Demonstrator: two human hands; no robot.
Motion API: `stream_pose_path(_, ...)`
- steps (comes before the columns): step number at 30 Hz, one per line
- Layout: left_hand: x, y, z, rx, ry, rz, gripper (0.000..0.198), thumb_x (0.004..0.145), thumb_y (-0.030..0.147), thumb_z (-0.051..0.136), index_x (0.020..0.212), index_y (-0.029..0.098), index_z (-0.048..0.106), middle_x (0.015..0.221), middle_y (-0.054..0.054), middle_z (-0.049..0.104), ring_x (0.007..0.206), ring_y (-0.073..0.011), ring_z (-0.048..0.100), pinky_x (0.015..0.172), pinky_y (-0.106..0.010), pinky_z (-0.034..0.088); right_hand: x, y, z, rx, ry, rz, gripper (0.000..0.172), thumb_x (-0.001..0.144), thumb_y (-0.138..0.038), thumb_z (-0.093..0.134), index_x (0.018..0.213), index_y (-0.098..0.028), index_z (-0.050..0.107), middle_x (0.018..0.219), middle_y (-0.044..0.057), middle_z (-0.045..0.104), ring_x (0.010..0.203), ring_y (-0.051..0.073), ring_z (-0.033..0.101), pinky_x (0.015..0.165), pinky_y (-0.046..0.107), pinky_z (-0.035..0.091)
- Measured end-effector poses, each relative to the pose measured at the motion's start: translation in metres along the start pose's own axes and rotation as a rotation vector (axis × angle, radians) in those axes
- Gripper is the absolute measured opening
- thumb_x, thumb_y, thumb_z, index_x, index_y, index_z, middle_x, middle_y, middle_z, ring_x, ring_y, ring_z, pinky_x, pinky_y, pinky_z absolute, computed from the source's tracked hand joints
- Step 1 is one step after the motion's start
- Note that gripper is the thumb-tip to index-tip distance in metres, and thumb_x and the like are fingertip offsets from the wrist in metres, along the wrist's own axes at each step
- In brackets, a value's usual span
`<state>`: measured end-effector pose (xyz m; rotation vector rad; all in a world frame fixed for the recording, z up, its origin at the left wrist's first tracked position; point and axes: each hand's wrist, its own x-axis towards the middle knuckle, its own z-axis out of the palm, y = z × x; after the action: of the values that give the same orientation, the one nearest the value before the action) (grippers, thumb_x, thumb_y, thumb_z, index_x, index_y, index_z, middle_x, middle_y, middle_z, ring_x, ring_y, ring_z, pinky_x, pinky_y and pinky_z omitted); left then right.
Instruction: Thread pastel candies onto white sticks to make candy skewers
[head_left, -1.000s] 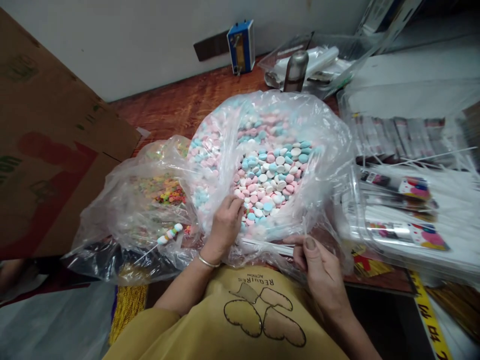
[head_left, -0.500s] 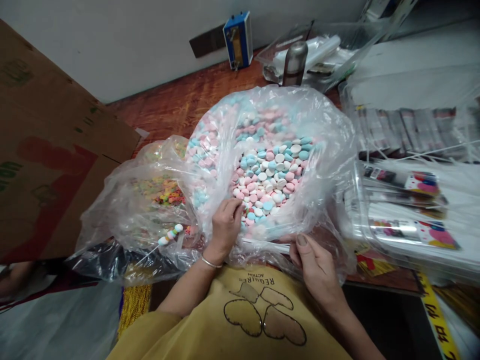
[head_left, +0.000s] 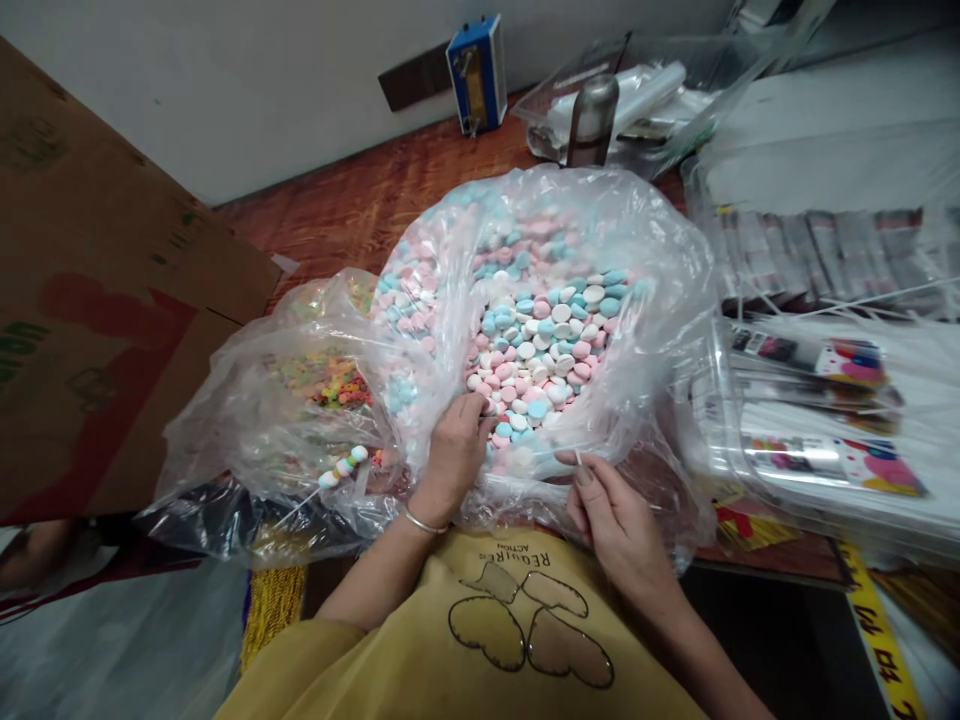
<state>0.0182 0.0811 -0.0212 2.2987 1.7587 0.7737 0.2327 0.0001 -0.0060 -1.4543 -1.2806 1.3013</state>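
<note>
A clear plastic bag [head_left: 660, 240] lies open, full of round pink, blue and white candies [head_left: 536, 345]. At the near edge of these candies, my left hand [head_left: 456, 445] is closed in a pinch; what sits between its fingertips is too small and covered to name. My right hand [head_left: 619, 515], by the bag's near right side, pinches a thin white stick [head_left: 577, 457], of which just a short end shows. To the left, a finished-looking candy stick [head_left: 343, 467] with several coloured pieces threaded on it rests on plastic.
Another clear bag [head_left: 225, 400] holds small bright candies [head_left: 341, 388]. A cardboard box [head_left: 112, 300] stands at left. On the right, a clear tray [head_left: 720, 420] holds printed packets [head_left: 832, 460]. A metal flask [head_left: 592, 120] and a blue device [head_left: 478, 75] are at the back.
My right hand has lifted slightly up and left, and now a white stick's end shows between its fingers. My left hand stays pinched at the candies, nearly in place.
</note>
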Motion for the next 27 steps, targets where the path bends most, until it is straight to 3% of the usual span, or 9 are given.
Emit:
stream_pose_path(5, 0.007, 0.000, -0.003, 0.045, -0.055, 0.018, 0.012, 0.096, 0.017, 0.062, 0.108, 0.021, 0.064, 0.096, -0.005, 0.070, 0.087, -0.0186, 0.066, 0.077, -0.028, 0.050, 0.004, 0.001, 0.007, -0.254, -0.023, -0.096, 0.052, 0.104, -0.039, 0.040, 0.144, -0.011, 0.060, 0.065, 0.002, 0.069, 0.054, 0.019, 0.063, 0.054, 0.027, 0.046)
stream_pose_path(7, 0.009, 0.000, -0.003, 0.045, -0.075, 0.031, 0.014, 0.099, 0.017, 0.057, 0.110, 0.021, 0.065, 0.098, -0.007, 0.072, 0.088, -0.0191, 0.067, 0.078, -0.029, 0.051, 0.007, 0.000, 0.011, -0.341, -0.032, -0.149, 0.051, 0.103, -0.035, 0.040, 0.143, -0.013, 0.062, 0.083, 0.009, 0.078, 0.066, 0.022, 0.072, 0.061, 0.030, 0.052)
stream_pose_path(10, 0.010, -0.001, -0.003, -0.031, -0.074, 0.010, 0.018, 0.099, 0.018, 0.055, 0.111, 0.020, 0.068, 0.102, -0.008, 0.074, 0.093, -0.0202, 0.069, 0.083, -0.031, 0.052, 0.014, -0.002, 0.017, -0.415, -0.033, -0.225, 0.050, 0.102, -0.030, 0.039, 0.141, -0.013, 0.064, 0.109, 0.016, 0.080, 0.086, 0.026, 0.078, 0.074, 0.033, 0.056)
stream_pose_path(13, 0.010, -0.003, -0.003, -0.221, 0.002, -0.124, 0.020, 0.094, 0.020, 0.062, 0.111, 0.021, 0.073, 0.104, -0.008, 0.076, 0.093, -0.0203, 0.071, 0.085, -0.031, 0.054, 0.020, -0.006, 0.022, -0.477, -0.058, -0.208, 0.052, 0.102, -0.029, 0.038, 0.145, -0.012, 0.060, 0.091, 0.013, 0.081, 0.072, 0.026, 0.077, 0.067, 0.032, 0.056)
stream_pose_path(16, 0.011, -0.001, -0.005, -0.573, 0.052, -0.381, 0.025, 0.087, 0.030, 0.073, 0.109, 0.019, 0.075, 0.096, -0.007, 0.078, 0.081, -0.0179, 0.071, 0.077, -0.030, 0.056, 0.024, -0.011, 0.025, -0.489, -0.077, -0.220, 0.051, 0.102, -0.029, 0.039, 0.145, -0.013, 0.061, 0.080, 0.010, 0.080, 0.062, 0.024, 0.073, 0.062, 0.030, 0.053)
stream_pose_path(20, 0.013, 0.005, -0.011, -1.096, -0.058, -0.654, 0.045, 0.073, 0.044, 0.086, 0.107, 0.016, 0.076, 0.090, -0.006, 0.078, 0.073, -0.0159, 0.071, 0.072, -0.029, 0.059, 0.026, -0.018, 0.026, -0.429, -0.071, -0.286, 0.048, 0.102, -0.027, 0.039, 0.139, -0.012, 0.066, 0.086, 0.010, 0.081, 0.061, 0.021, 0.071, 0.062, 0.028, 0.053)
stream_pose_path(27, 0.014, 0.012, -0.015, -1.388, -0.164, -0.780, 0.052, 0.064, 0.042, 0.093, 0.105, 0.014, 0.076, 0.083, -0.004, 0.077, 0.062, -0.0126, 0.068, 0.063, -0.027, 0.059, 0.026, -0.023, 0.026, -0.425, -0.056, -0.316, 0.047, 0.100, -0.026, 0.040, 0.135, -0.011, 0.068, 0.082, 0.010, 0.080, 0.055, 0.019, 0.068, 0.061, 0.026, 0.052)
